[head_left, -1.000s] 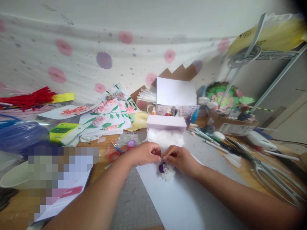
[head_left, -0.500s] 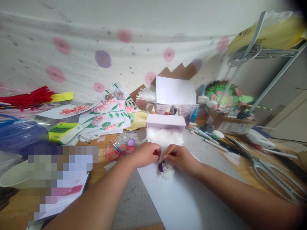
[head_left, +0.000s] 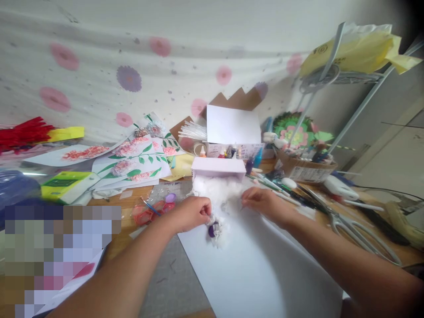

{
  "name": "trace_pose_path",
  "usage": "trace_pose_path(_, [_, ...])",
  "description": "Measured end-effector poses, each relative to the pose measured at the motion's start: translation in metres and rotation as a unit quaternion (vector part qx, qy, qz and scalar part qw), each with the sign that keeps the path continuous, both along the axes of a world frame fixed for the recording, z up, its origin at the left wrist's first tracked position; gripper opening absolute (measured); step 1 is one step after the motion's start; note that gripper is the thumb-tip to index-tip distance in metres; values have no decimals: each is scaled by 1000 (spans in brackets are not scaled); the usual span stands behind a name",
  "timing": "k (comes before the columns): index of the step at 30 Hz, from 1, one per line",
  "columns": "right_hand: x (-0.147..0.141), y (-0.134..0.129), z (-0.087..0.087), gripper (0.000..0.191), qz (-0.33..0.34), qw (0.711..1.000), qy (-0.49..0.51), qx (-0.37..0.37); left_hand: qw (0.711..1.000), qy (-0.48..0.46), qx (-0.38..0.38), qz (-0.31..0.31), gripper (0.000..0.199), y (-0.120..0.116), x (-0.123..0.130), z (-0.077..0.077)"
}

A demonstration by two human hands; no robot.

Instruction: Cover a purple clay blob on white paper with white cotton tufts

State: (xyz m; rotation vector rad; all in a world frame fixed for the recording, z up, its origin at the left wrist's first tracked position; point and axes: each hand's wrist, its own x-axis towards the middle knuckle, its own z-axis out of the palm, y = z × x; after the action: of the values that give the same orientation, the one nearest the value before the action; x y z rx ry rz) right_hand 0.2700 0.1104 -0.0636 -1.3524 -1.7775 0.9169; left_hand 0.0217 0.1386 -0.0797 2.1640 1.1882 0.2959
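Hands (head_left: 192,213) (head_left: 263,204) apart, purple piece (head_left: 212,229) nearer left

Box (head_left: 218,167) behind paper (head_left: 241,276), scissors (head_left: 338,218) right

Any item in L hand (head_left: 197,213) or R hand (head_left: 260,201) too small to ID; blue plastic (head_left: 18,187) cropped at L edge.

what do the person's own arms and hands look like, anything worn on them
The left hand and right hand are both bare, with no gloves and no rings that I can make out. The left forearm and right forearm show no sleeve, watch or bracelet.
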Motion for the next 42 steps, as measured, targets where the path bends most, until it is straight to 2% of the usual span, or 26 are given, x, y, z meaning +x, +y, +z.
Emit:
trace_pose_path(6, [-20,4,-13,18,-83,996,25,-10,999,3,37,35,6,-1,0,4])
trace_pose_path(10, [-21,0,-3,16,-106,994,-1,-6,996,-60,36,58,10,-4,1,11])
trace_pose_path(12, [-22,-6,8,17,-84,996,27,6,991,-113,18,65,17,-8,3,18])
trace_pose_path(14, [-27,-13,19,20,-38,994,102,15,980,-191,-19,57,29,-14,5,27])
trace_pose_path(18, [-46,-25,31,23,37,976,215,-8,935,-318,-159,-18,56,-22,8,37])
trace_pose_path(20, [-55,-28,30,23,40,975,216,-16,931,-312,-189,-26,56,-21,7,36])
trace_pose_path(24, [-63,-25,16,21,23,980,198,-24,961,-245,-123,37,23,-13,3,30])
trace_pose_path(27, [-63,-20,0,19,53,985,167,6,968,-225,-99,51,21,-8,-1,28])
trace_pose_path(31, [-62,-17,-15,19,87,990,107,22,969,-217,-112,43,21,-6,-5,28])
trace_pose_path(37, [-53,-20,-12,20,113,988,108,-10,952,-252,-171,32,24,-10,-1,29])
trace_pose_path(42, [-47,-22,-12,17,121,990,77,-5,968,-179,-170,43,21,-15,11,17])
